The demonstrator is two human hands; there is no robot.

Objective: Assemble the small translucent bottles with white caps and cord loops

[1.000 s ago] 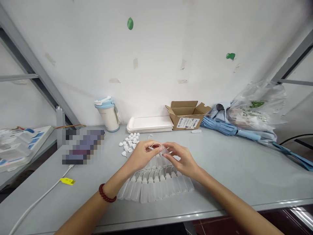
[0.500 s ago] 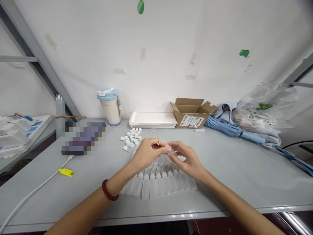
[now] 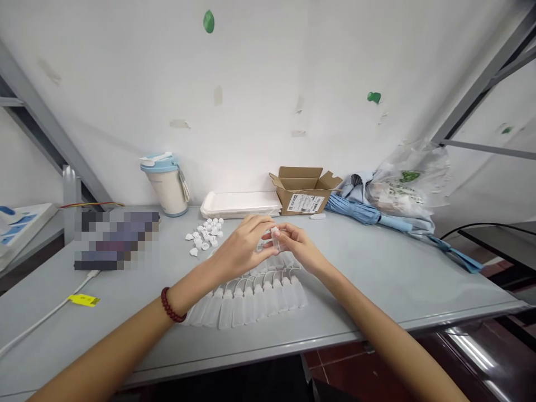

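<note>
My left hand [image 3: 243,248] and my right hand [image 3: 298,244] meet above the grey table [image 3: 368,268], both pinched on one small clear squeeze bottle [image 3: 276,239] with a white tip. Below them lies a row of several clear squeeze bottles [image 3: 255,296], side by side with white tips and tethered caps. A heap of small white caps [image 3: 205,234] sits to the left of my left hand. A red bead bracelet [image 3: 170,306] circles my left wrist.
At the back wall stand a blue-lidded cup [image 3: 165,184], a stack of white trays [image 3: 238,205] and an open cardboard box [image 3: 304,192]. A blue umbrella [image 3: 377,220] and a plastic bag [image 3: 408,178] lie right. A white cable with yellow tag [image 3: 84,300] runs left.
The camera view has shifted, so everything sits further left in the picture. Both hands stay together on the small bottle, now held slightly higher and further from the row.
</note>
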